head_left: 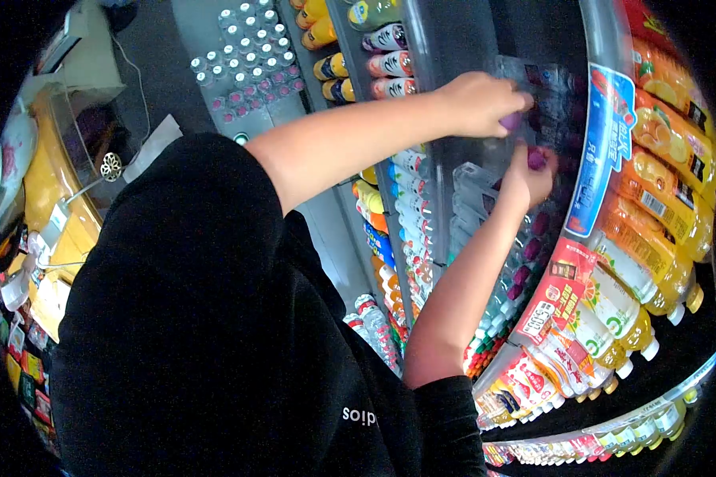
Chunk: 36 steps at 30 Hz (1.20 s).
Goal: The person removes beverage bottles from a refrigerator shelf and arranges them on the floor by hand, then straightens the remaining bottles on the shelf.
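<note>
Handling clear btls by their caps at the shelf is, as I judge it, the step in hand; L hand is bent over one purple cap, fingers closed on it; R hand is just below, curled w/ a 2nd cap showing at its fingertips, prob. gripped too; the hands are near each other but apart, not clasped. The btls under both caps are dim + partly hidden, so can't tell their exact tilt or whether they touch the row.

More clear btls lie beyond and beside the hands, w/ a line of purple caps below R hand; blue sign is just right of both hands, orange btls farther right past it; small white btls stand left of R forearm; white-capped btls are well off to the upper left of L hand.

Next move calls for, I'd say, a firm hold at each cap, wrists kept clear of the sign's edge, and each btl lined up w/ its row; tight gap btwn the hands, so risk of knocking a neighbor btl; slow + one at a time is safest.
</note>
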### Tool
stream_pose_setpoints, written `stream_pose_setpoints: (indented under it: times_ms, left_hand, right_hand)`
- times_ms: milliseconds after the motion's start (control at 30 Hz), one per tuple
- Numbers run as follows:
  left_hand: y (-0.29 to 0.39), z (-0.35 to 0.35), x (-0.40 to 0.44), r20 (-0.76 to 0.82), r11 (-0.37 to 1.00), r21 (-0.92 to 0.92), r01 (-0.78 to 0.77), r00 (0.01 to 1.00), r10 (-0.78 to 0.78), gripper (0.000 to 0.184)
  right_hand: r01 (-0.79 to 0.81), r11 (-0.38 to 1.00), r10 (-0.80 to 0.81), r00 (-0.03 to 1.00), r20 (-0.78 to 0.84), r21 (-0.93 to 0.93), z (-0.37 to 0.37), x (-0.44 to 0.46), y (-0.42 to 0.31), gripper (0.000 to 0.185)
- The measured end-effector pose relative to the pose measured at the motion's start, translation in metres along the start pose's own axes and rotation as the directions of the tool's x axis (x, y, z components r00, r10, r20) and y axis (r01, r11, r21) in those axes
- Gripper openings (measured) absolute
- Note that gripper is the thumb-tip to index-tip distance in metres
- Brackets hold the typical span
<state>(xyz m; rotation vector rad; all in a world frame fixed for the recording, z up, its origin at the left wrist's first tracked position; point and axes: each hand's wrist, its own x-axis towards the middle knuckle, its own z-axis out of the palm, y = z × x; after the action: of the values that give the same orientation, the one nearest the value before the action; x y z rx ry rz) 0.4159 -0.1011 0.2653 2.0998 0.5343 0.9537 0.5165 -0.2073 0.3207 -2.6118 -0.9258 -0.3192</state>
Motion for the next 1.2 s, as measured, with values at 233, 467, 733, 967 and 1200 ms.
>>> stream_pose_setpoints:
  times_ms: [233, 467, 733, 967, 1200]
  left_hand:
    - [0.016, -0.067, -0.084, -0.263, 0.976, -0.215, -0.014, 0.964, -0.044, 0.026]
    - [0.006, -0.137, -0.182, -0.338, 0.949, -0.199, 0.246, 0.892, -0.302, 0.027]
    - [-0.002, -0.125, -0.254, -0.023, 0.868, 0.095, 0.487, 0.873, -0.487, 0.028]
    - [0.015, -0.087, -0.277, 0.080, 0.849, 0.135, 0.511, 0.848, -0.523, 0.027]
    - [0.017, -0.083, -0.288, 0.096, 0.809, 0.166, 0.563, 0.808, -0.582, 0.030]
  right_hand:
    - [0.295, 0.872, -0.209, 0.946, -0.248, 0.390, -0.031, -0.077, -0.011, 0.025]
    - [0.194, 0.766, -0.348, 0.927, 0.142, 0.613, -0.047, -0.115, -0.043, 0.025]
    - [0.244, 0.758, -0.574, 0.690, 0.441, 0.605, -0.002, -0.163, -0.069, 0.026]
    - [0.490, 0.646, -0.763, 0.403, 0.506, 0.585, 0.014, -0.174, -0.066, 0.025]
    - [0.592, 0.637, -0.734, 0.271, 0.623, 0.494, 0.008, -0.174, -0.068, 0.022]
